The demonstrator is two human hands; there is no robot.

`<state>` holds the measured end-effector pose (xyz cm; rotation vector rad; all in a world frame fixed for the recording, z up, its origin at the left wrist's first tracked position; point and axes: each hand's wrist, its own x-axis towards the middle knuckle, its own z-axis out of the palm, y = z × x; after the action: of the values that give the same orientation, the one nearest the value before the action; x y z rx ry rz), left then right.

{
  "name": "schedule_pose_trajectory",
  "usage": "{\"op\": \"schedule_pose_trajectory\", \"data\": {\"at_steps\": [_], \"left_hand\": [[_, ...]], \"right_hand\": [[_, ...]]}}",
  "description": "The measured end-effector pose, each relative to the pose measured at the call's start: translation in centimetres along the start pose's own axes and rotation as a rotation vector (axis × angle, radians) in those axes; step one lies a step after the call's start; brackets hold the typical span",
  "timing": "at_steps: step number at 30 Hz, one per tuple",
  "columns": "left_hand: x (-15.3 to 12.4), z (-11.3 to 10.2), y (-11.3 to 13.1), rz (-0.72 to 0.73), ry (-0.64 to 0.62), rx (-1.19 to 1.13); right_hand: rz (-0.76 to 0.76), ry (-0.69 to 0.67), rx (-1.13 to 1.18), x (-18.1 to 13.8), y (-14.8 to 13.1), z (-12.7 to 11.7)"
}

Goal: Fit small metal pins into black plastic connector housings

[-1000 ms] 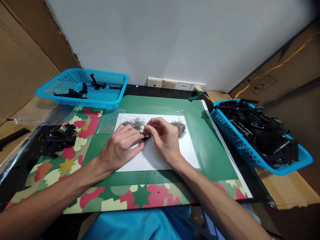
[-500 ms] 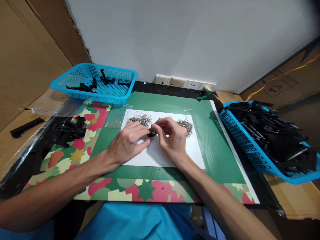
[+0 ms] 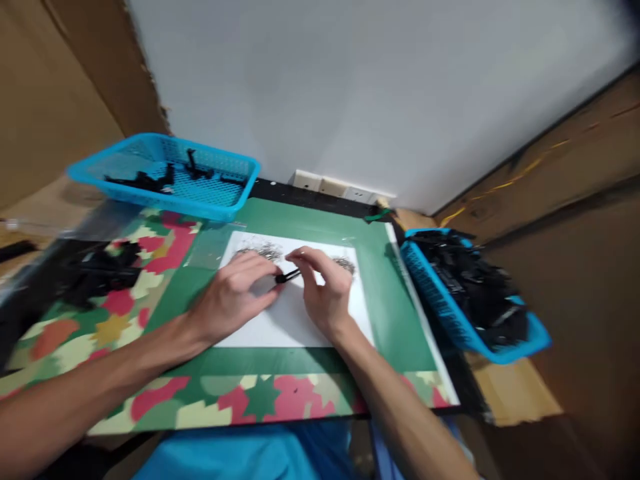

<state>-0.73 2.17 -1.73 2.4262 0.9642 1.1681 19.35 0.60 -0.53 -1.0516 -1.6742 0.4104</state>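
Note:
My left hand (image 3: 233, 293) is closed, thumb and fingers pinching one end of a small slim black plastic part (image 3: 290, 275). The part points right, towards my right hand (image 3: 325, 283). The right thumb and index finger are drawn together just above the part's right end; blur hides what they hold, if anything. Both hands are over a white sheet of paper (image 3: 295, 333). Piles of tiny metal pieces lie on the sheet: a left pile (image 3: 267, 251) behind my left hand and a right pile (image 3: 345, 265) partly hidden by my right hand.
A blue basket (image 3: 227, 212) with a few black parts stands back left. Another blue basket (image 3: 450, 327), heaped with black parts, is at the right. More black parts (image 3: 103, 270) lie on the patterned mat (image 3: 200, 410) at left. Wall sockets (image 3: 333, 188) line the back.
The view has swung right, so the scene sits further left. The black part, mostly covered by my fingers before, now shows more between my hands.

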Motion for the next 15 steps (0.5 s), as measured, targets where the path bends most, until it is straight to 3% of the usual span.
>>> {"op": "schedule_pose_trajectory", "data": {"at_steps": [3,8,11,15], "left_hand": [[0.0,0.0,0.0,-0.008,0.064,-0.010],[0.1,-0.6,0.1,-0.007,0.158,-0.033],[-0.2,-0.6,0.0,-0.039,0.132,-0.049],[-1.1,0.1,-1.3,-0.102,0.092,-0.037]], "right_hand": [[-0.101,-0.039,-0.196,0.9,0.8,-2.2],[-0.055,-0.078,-0.312,1.9,1.5,-5.5],[-0.055,-0.183,-0.265,2.0,1.5,-6.2],[-0.174,-0.343,-0.323,1.7,1.7,-5.8]]}}
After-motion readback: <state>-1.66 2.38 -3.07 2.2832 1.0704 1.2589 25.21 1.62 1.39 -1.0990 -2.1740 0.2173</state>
